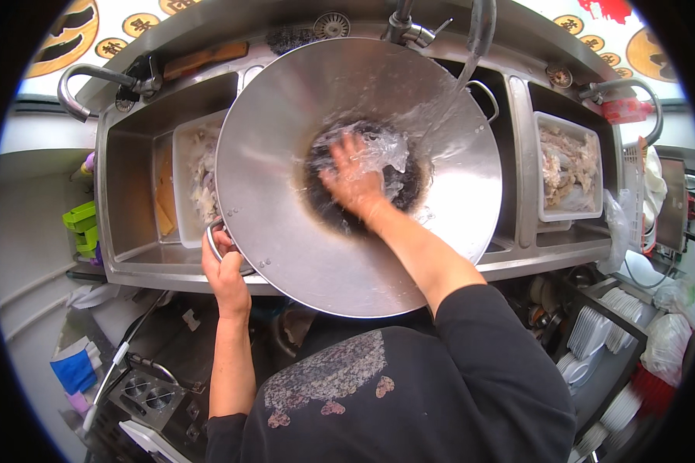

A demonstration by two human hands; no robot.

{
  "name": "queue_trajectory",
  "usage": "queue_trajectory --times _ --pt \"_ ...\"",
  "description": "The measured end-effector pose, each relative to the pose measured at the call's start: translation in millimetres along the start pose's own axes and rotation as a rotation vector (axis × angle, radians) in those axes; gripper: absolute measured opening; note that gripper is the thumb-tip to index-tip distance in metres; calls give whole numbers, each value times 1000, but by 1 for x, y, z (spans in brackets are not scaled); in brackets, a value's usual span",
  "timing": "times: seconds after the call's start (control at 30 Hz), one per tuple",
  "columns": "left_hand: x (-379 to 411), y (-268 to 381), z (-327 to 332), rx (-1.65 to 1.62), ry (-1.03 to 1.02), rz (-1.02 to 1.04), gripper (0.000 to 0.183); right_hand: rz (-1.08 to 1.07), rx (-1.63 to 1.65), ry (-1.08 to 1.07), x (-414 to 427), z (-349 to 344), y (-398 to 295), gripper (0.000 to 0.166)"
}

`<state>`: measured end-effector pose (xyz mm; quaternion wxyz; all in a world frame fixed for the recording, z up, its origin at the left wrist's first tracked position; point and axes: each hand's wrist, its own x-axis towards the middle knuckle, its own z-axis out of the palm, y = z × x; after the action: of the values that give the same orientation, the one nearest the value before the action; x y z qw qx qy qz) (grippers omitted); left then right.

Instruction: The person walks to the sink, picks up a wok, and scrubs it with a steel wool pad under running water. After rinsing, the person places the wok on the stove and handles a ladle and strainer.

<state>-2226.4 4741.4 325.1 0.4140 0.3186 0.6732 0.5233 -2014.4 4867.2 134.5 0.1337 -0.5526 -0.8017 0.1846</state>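
A large metal wok [347, 278] rests over a stainless steel sink, in the middle of the view. My left hand [227, 266] grips its loop handle at the lower left rim. My right hand [353, 173], blurred and with fingers spread, is in the splashing water at the wok's dark centre; whether it touches the bottom cannot be seen. A stream of water [468, 70] falls from the faucet spout [482, 29] onto the wok's upper right wall. The second loop handle [486, 99] is at the upper right.
White tubs of what looks like raw meat stand in the left sink [179, 173] and right sink [597, 208]. Faucets rise at the left [101, 72] and right [631, 87]. A wooden board [205, 58] lies behind. White dishes [591, 333] fill a rack at lower right.
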Motion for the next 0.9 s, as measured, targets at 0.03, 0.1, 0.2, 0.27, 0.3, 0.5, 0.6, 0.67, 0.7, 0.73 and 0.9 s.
queue_trajectory --times 0.03,0.1,0.2,0.27,0.3,0.5,0.6,0.67,0.7,0.73,0.9 --pt "-1 1 -2 -19 -1 -16 17 -48 8 -54 -13 3 -9 71" --pt "-3 1 -1 -58 -2 -44 17 -183 115 -243 -42 -23 -3 63" --pt "-5 0 -4 -94 7 -70 24 -246 -118 -399 -45 -69 56 57" --pt "-4 -3 -7 -106 -7 -75 25 -241 -513 -278 -8 -94 98 56" --pt "-3 -3 -6 -105 -16 -79 25 -236 -619 -205 9 -101 116 57" --pt "0 -6 -10 -16 -64 -22 35 -336 -571 88 58 -132 162 49" --pt "-1 -6 -13 -18 -59 -30 15 -311 -674 70 -5 -169 163 45" --pt "0 -7 -10 -40 -52 7 15 -213 -733 -40 -55 -177 152 45" --pt "1 -9 -11 -44 -61 19 15 -134 -727 -126 -79 -179 141 46" --pt "2 -12 -12 -45 -70 29 16 -96 -621 -293 -100 -181 121 47" --pt "2 -10 -3 -59 -18 51 14 -54 91 -815 -131 -135 -22 66"
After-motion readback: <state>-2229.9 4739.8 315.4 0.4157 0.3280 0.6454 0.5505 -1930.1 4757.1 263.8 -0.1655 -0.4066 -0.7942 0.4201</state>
